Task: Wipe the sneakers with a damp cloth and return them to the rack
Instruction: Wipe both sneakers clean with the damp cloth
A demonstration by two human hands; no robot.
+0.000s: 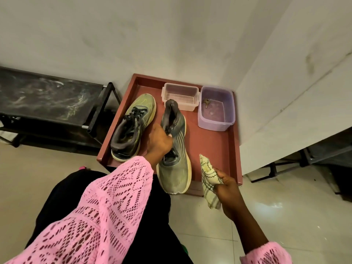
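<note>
Rack (47,96) at left, beside red tray (215,147); two sneakers on tray, one (131,128) lying free, other (176,168) gripped at its laces by left hand (159,141); right hand (226,189) clenched on cloth (208,176) (checked, pale).

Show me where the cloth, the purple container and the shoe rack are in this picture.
cloth (208,175), head view, on the bunched patterned part above the right hand.
purple container (214,125), head view, on its near wall.
shoe rack (45,96), head view, on its dark top shelf.
</note>
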